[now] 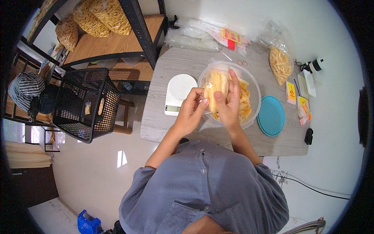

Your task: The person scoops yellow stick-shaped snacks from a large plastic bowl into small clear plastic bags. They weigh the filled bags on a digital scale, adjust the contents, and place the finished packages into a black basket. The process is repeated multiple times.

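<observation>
Between both hands is a small clear plastic bag (215,90) filled with pale yellow snack sticks. My left hand (192,108) pinches the bag's left edge with thumb and fingers. My right hand (229,102) holds the other side, its thumb across the front and its fingers stretched upward. Below the bag stands a round translucent plastic tub (257,101), with loose snack sticks (244,101) inside. A white digital kitchen scale (181,89) with a small display lies left of the tub. On the right, a ribbed blue lid (271,115) rests on the table.
A grey wood-look table (155,114) meets the wall. Plastic bags (192,38), a tied-off bag of sticks (281,65) and printed packets (290,92) lie along its far and right sides. At left are a black crate (81,117), a shelf (117,44) and a person in stripes (24,90).
</observation>
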`<state>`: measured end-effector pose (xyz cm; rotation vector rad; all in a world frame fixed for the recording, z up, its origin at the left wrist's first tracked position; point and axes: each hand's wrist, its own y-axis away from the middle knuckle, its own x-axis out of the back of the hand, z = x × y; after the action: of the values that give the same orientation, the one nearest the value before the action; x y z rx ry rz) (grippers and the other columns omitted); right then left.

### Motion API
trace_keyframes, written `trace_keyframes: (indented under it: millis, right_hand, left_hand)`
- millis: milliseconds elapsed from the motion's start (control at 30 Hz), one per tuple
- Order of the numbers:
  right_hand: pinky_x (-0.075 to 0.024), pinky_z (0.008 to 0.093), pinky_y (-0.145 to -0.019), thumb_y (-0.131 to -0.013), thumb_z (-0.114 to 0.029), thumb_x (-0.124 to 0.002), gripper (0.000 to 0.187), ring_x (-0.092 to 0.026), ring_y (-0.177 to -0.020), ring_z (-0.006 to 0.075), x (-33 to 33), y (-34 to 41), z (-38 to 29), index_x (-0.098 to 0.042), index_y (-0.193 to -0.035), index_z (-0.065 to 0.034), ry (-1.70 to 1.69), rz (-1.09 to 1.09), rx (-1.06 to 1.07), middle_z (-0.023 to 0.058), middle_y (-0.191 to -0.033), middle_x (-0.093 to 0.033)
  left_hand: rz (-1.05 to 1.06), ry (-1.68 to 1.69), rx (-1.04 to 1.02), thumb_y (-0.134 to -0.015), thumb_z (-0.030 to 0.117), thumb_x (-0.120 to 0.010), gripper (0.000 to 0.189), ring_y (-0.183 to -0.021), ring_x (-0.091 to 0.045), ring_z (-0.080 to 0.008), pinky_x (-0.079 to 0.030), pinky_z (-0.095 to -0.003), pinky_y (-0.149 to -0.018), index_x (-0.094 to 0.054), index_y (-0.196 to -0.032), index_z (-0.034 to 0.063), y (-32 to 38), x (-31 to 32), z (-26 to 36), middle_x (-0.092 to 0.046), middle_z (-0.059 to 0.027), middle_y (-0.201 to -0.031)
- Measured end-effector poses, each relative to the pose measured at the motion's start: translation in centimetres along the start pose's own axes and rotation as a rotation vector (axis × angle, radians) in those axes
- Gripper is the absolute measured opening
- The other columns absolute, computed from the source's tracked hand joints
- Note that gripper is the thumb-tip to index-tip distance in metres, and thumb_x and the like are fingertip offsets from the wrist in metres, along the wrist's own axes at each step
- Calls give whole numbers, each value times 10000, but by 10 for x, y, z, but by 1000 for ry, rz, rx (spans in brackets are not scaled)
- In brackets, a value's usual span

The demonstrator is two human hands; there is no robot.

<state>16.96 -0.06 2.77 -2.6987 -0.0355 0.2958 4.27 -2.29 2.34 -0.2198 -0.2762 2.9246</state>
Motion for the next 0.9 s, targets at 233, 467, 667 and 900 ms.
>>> trace_keyframes:
  millis: [233, 467, 667, 900]
  right_hand:
    - [-421, 297, -871, -816, -110, -619, 744, -507, -1012, 191, 2, -2, -2, -163, -1390, 20, 82, -10, 36, 184, -1174, -449]
    - [-382, 318, -924, -843, -116, -577, 722, -474, -1062, 213, 2, -1, 4, -134, -1390, 46, 146, -42, 69, 192, -1220, -409]
    - [-327, 330, -982, -869, -111, -535, 704, -436, -1128, 226, 1, 2, 4, -97, -1396, 49, 155, -85, 43, 197, -1280, -373]
    - [-372, 326, -946, -866, -58, -525, 710, -462, -1098, 210, -3, 1, 0, -73, -1406, 28, -5, -78, -2, 183, -1251, -394]
  left_hand:
    - [-151, 212, 115, -958, 200, -441, 223, -782, -509, -86, -447, -234, -679, -453, -1079, 14, 3, -2, 0, -521, -37, -891]
    - [-102, 395, 188, -965, 227, -421, 233, -723, -526, -88, -453, -224, -662, -482, -1074, 30, 0, 3, -8, -543, -25, -874]
    - [-47, 393, 263, -970, 219, -385, 234, -749, -519, -79, -447, -217, -646, -488, -1087, 45, 2, 1, -6, -538, -21, -902]
    - [84, 381, 176, -951, 167, -416, 224, -834, -519, -83, -462, -223, -680, -470, -1116, 26, 0, 1, -12, -543, -40, -976]
